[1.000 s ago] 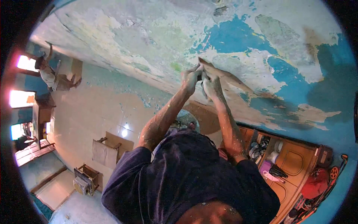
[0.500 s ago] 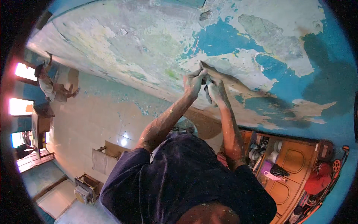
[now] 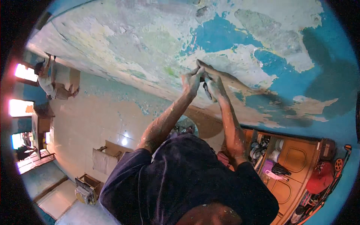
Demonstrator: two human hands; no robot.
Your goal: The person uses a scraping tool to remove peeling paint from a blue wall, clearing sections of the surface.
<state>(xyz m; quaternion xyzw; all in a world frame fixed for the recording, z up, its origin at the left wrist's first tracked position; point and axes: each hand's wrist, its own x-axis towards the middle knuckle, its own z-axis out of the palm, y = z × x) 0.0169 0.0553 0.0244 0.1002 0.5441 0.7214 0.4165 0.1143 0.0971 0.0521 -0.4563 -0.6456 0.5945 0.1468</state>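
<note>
Both my arms reach out to a wall [image 3: 150,41] with patchy blue paint and pale, scraped-looking areas. My left hand [image 3: 191,81] and my right hand [image 3: 215,87] are closed together, side by side, around a small scraper-like tool. Most of that tool is covered by my fingers, so its exact shape is unclear. A dark tip shows beyond the fingers at the wall, over a whitish patch, and a greyish end hangs below between the hands. Pale dust and flecks coat my hands and forearms.
A co-worker [image 3: 48,82] stands at the same wall, far left. Paint chips [image 3: 144,108] litter the tiled floor [image 3: 86,123]. A wooden cabinet [image 3: 296,159] with a red bag [image 3: 320,178] beside it stands at right. A small cloth-draped table [image 3: 105,159] is at lower left.
The view has shifted slightly, so the wall sits a little up and left. My hands keep nearly the same spot and grip. The co-worker now has both arms raised to the wall.
</note>
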